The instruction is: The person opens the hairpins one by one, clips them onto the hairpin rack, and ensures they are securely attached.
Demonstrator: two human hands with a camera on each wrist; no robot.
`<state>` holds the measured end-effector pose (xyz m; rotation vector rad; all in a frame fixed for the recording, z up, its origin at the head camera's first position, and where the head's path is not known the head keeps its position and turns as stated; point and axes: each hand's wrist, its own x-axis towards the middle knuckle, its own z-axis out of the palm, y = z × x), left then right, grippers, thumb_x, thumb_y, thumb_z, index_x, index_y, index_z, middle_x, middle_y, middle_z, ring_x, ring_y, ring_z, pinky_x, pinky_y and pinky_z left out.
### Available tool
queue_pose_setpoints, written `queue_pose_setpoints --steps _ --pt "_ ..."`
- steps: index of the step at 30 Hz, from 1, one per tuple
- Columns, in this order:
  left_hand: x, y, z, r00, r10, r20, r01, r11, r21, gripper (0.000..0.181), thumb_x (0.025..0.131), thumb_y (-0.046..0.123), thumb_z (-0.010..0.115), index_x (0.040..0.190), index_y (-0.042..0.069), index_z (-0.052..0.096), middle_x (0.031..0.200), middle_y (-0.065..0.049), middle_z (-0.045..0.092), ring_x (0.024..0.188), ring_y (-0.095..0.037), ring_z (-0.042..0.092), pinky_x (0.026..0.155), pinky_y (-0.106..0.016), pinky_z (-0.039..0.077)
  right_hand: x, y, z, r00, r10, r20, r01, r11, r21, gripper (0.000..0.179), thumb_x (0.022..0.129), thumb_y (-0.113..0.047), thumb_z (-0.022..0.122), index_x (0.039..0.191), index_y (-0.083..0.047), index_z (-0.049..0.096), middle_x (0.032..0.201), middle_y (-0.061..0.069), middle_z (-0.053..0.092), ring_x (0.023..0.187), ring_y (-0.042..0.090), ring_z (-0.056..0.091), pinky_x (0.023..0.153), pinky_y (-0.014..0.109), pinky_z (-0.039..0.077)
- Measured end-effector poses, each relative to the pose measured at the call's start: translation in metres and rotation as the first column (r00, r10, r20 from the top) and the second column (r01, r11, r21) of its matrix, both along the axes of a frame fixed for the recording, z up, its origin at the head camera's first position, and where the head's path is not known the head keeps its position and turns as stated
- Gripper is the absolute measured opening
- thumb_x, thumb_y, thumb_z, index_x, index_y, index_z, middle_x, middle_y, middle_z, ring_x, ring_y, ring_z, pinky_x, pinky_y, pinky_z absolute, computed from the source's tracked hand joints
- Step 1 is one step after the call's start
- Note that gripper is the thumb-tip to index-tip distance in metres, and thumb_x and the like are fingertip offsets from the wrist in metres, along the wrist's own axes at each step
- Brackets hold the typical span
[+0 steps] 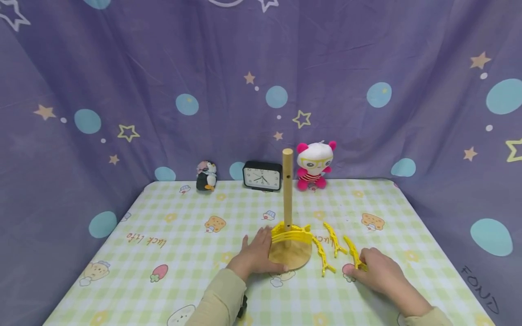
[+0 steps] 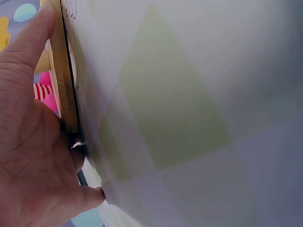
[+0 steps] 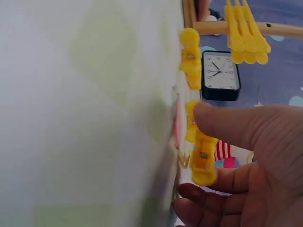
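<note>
A wooden stand (image 1: pixel 287 194) has a round base and an upright post with small holes. Several curved yellow hair clips (image 1: pixel 295 236) are attached around the post, low over the base. My left hand (image 1: pixel 253 256) holds the base by its left edge, thumb in front. At the right, my right hand (image 1: pixel 383 273) pinches the end of another yellow hair clip (image 3: pixel 203 158) between thumb and fingers. Two loose clips lie between the stand and my right hand: a nearer clip (image 1: pixel 321 254) and a farther clip (image 1: pixel 334 240).
A penguin figurine (image 1: pixel 206 175), a black alarm clock (image 1: pixel 262 175) and a pink-and-white plush toy (image 1: pixel 314 165) stand along the back of the table. The checked tablecloth (image 1: pixel 195 280) covers the top. A purple curtain (image 1: pixel 228 54) hangs behind and at both sides.
</note>
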<state>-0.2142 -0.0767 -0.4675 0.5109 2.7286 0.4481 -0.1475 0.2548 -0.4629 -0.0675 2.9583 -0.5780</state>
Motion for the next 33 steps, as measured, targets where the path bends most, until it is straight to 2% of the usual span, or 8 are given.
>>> queue_pose_setpoints --steps 4,6,10,14,18,23,28,33 --pt "0.001 0.000 0.001 1.000 0.005 0.007 -0.005 1.000 0.002 0.120 0.073 0.073 0.066 0.157 0.005 0.013 0.163 -0.009 0.009 0.149 -0.025 0.008 0.114 -0.060 0.003 -0.003 0.005 0.003 0.999 -0.028 -0.020 0.027 0.998 -0.059 0.045 0.085 -0.043 0.073 0.098 -0.004 0.054 0.071 0.002 0.046 0.062 0.018 0.041 0.056 0.032 0.033" --pt "0.001 0.000 0.001 1.000 0.006 0.010 -0.006 1.000 0.001 0.120 0.073 0.073 0.067 0.156 0.005 0.013 0.163 -0.009 0.009 0.149 -0.025 0.008 0.114 -0.060 0.003 -0.005 0.007 0.004 0.999 -0.034 -0.041 0.031 0.997 -0.076 0.039 0.088 -0.034 0.072 0.103 -0.002 0.055 0.073 0.003 0.052 0.064 0.019 0.046 0.056 0.033 0.036" --pt "0.002 0.001 0.002 1.000 0.005 0.012 -0.005 1.000 0.007 0.120 0.073 0.072 0.068 0.156 0.005 0.013 0.163 -0.009 0.009 0.149 -0.025 0.007 0.115 -0.060 0.003 -0.008 0.009 0.009 0.994 -0.046 -0.097 0.034 0.992 -0.122 0.042 0.091 -0.029 0.069 0.115 0.003 0.057 0.093 0.013 0.067 0.074 0.023 0.061 0.064 0.041 0.048" --pt "0.002 0.001 0.003 1.000 0.001 0.014 -0.001 1.000 0.005 0.119 0.074 0.071 0.067 0.157 0.005 0.013 0.163 -0.008 0.008 0.149 -0.025 0.006 0.115 -0.059 0.002 -0.010 0.008 0.015 0.980 -0.027 -0.196 -0.003 0.988 -0.154 0.043 0.091 -0.022 0.069 0.123 0.006 0.060 0.106 0.018 0.068 0.081 0.024 0.063 0.067 0.044 0.051" --pt "0.000 0.001 0.001 1.000 0.002 0.014 -0.002 1.000 -0.004 0.119 0.074 0.071 0.068 0.157 0.005 0.012 0.163 -0.008 0.007 0.149 -0.025 0.005 0.115 -0.059 0.002 -0.012 0.004 0.022 0.950 0.020 -0.312 -0.075 0.983 -0.166 0.039 0.090 -0.013 0.070 0.125 0.002 0.062 0.110 0.016 0.067 0.083 0.022 0.062 0.067 0.040 0.051" --pt "-0.005 0.000 -0.008 1.000 0.004 0.001 -0.004 1.000 -0.026 0.121 0.073 0.074 0.066 0.157 0.007 0.010 0.164 -0.006 0.004 0.150 -0.023 0.002 0.115 -0.058 0.000 -0.018 -0.007 0.031 0.892 0.094 -0.443 -0.173 0.975 -0.140 0.037 0.088 -0.006 0.071 0.124 -0.004 0.064 0.117 0.015 0.066 0.090 0.028 0.063 0.072 0.043 0.053" --pt "-0.005 0.000 -0.010 1.000 0.010 -0.003 -0.010 1.000 -0.012 0.122 0.072 0.074 0.067 0.157 0.006 0.012 0.164 -0.008 0.006 0.150 -0.024 0.004 0.115 -0.059 0.001 -0.026 -0.023 0.039 0.848 0.166 -0.503 -0.241 0.966 -0.088 0.036 0.085 0.000 0.071 0.121 -0.006 0.068 0.116 0.012 0.068 0.102 0.033 0.064 0.088 0.052 0.049" --pt "-0.001 0.000 -0.001 1.000 0.004 -0.002 -0.004 1.000 0.004 0.121 0.072 0.071 0.069 0.156 0.005 0.013 0.163 -0.010 0.010 0.149 -0.026 0.008 0.114 -0.060 0.003 -0.033 -0.038 0.046 0.828 0.219 -0.517 -0.281 0.959 -0.045 0.036 0.083 0.001 0.073 0.118 -0.007 0.071 0.112 0.008 0.071 0.102 0.030 0.066 0.089 0.052 0.049"
